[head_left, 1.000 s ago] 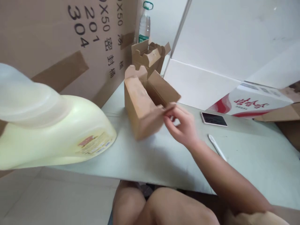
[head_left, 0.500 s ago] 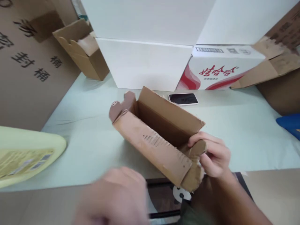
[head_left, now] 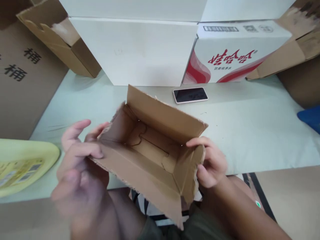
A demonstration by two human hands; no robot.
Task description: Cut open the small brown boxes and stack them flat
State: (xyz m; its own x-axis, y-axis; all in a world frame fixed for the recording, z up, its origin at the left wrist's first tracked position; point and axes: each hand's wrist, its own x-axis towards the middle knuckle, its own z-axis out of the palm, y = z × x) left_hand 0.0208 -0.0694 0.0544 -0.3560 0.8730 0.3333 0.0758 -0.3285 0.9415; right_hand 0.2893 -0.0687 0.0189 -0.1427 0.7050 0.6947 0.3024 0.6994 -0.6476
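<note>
A small brown cardboard box [head_left: 147, 186] is tilted toward me with its top flaps spread, so its inner walls and slotted bottom show. My right hand [head_left: 212, 163] grips the torn right end flap, fingers on the inner side and thumb outside. At the left corner, my left hand [head_left: 82, 163] has its fingers bent over the edges of the box, one on the front flap and others by the end flap. Part of this hand is smeared by motion. Flap edges look ragged.
A phone [head_left: 190, 95] lies on the pale green tabletop [head_left: 240, 133] behind the box. White cartons [head_left: 147, 53] form a wall at the back, one with red print [head_left: 232, 60]. An opened brown box [head_left: 85, 58] stands back left, a yellow-green bottle [head_left: 27, 163] at left, a blue object [head_left: 310, 118] at right.
My left hand has come up from the lower front onto the box's left end. The box has tipped toward me, its front flap has swung outward, and its inside is more visible.
</note>
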